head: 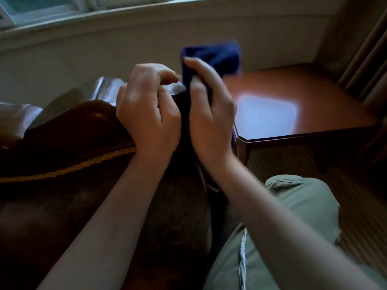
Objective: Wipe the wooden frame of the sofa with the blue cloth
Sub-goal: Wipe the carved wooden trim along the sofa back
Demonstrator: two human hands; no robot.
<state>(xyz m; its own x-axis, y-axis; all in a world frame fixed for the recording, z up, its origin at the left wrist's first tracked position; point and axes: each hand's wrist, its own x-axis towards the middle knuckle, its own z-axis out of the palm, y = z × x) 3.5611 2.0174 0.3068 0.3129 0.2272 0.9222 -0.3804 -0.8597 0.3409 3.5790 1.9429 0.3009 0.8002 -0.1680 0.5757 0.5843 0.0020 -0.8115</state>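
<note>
The dark blue cloth [211, 59] stands up between my hands, its top blurred above my fingers. My right hand [209, 114] holds it, thumb and fingers pinching the fabric. Close beside it on the left, my left hand [146, 109] has curled fingers; whether it grips the cloth's lower part is hidden. The sofa's glossy dark wooden frame [104, 86] curves behind and left of my left hand. Below both hands lies the brown sofa upholstery [73, 143] with a yellow braided cord.
A reddish wooden side table [314, 97] stands right of the sofa, its corner near my right hand. My knee in green trousers [293, 206] is at lower right over striped carpet. A pale wall and window sill run behind, with a curtain at far right.
</note>
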